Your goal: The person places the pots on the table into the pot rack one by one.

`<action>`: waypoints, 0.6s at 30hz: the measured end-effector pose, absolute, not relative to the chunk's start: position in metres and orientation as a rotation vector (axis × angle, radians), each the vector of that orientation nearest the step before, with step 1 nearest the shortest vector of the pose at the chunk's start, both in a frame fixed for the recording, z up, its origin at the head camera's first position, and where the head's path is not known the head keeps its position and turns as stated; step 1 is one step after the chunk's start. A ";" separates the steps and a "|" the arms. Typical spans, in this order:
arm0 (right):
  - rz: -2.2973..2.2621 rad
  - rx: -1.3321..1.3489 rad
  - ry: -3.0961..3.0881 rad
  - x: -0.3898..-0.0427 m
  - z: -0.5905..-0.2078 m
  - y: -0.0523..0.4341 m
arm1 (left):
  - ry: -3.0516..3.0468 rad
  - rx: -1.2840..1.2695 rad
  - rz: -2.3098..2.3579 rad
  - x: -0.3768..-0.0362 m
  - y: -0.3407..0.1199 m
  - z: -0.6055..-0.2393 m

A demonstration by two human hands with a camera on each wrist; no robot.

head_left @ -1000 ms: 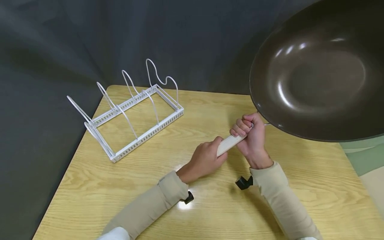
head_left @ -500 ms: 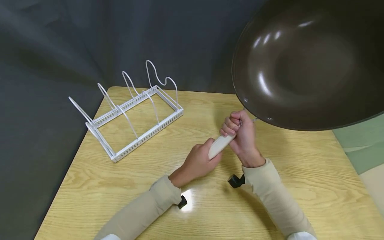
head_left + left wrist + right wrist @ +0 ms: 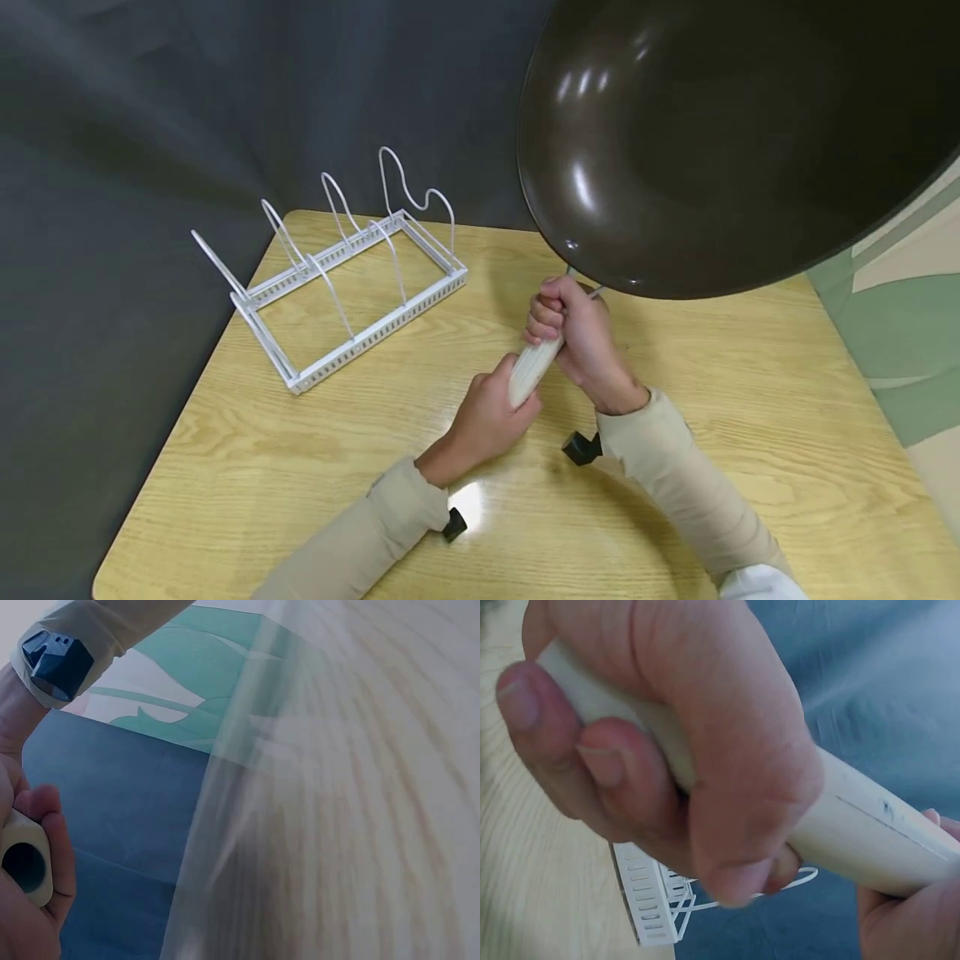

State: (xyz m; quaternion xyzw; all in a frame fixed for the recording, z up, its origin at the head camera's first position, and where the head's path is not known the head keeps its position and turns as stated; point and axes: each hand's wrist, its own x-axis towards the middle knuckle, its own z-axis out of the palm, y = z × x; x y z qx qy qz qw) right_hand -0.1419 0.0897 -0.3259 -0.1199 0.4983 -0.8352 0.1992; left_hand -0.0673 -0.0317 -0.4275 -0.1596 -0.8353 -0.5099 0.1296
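You're gripping a glossy brown round pan [image 3: 712, 192] by its pale bar handle [image 3: 536, 365], L hand [image 3: 486, 417] & R hand [image 3: 587, 343] curled; white wire rack [image 3: 380, 331] standing to L.

Dark-brown pan [image 3: 697, 158] (cream handle [image 3: 534, 368]), white rack [image 3: 378, 331], wood-grained table [image 3: 292, 475].

Surface [image 3: 247, 492]: yellowish wood grain, glossy; reaches far past rack to the right and toward the person.
Rack [image 3: 378, 330]: white, rectangular slotted base, wire loops standing up; base flat on surface, set slantwise.
Surface corner: rounded, just behind rack.
Left edge: runs close by rack's left end.
Glare [image 3: 469, 505]: bright patch on surface, right of rack, nearer the person.
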 end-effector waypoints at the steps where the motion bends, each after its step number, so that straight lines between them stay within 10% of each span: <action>1: -2.329 -0.342 1.407 -0.142 -0.325 0.088 | -2.421 -0.453 -1.487 -0.066 -0.032 -0.427; 18: -2.219 -0.492 1.506 -0.146 -0.316 0.072 | -2.297 -0.275 -1.635 -0.060 -0.029 -0.425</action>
